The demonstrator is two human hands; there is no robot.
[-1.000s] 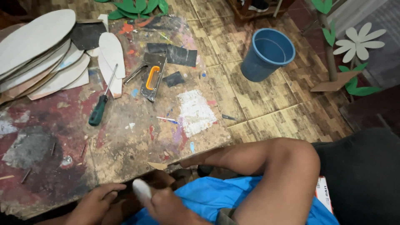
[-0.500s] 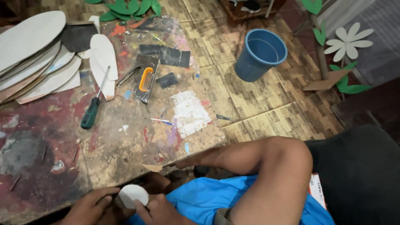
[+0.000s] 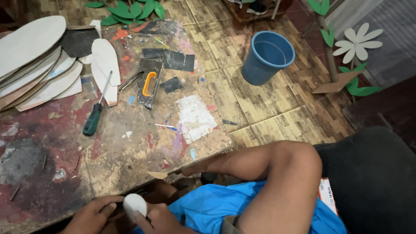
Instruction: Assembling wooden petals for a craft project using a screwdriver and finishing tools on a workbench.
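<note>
1. White and rounded, the small oval piece (image 3: pixel 134 203) sits at 6 o'clock, low in view just past the near edge of the tabletop (image 3: pixel 130 147), held between both hands.
2. The left hand (image 3: pixel 93 215) has its fingers closed against the piece's left side; the right hand (image 3: pixel 161 219) pinches it from below and the right, fingers clamped on its edge.
3. It looks light, thin and stiff, like the pale cut-out soles (image 3: pixel 37 60) stacked at 10 o'clock; probably smooth at the face, so the rim is the safer place to grip.
4. A green-handled screwdriver (image 3: pixel 96 113) lies at 9 o'clock, a staple gun with an orange grip (image 3: pixel 149 83) at 11, a blue bucket (image 3: pixel 268 57) on the floor at 1.
5. Against a second ago, the piece shows its broad face rather than a narrow end, and both hands sit lower in view.
</note>
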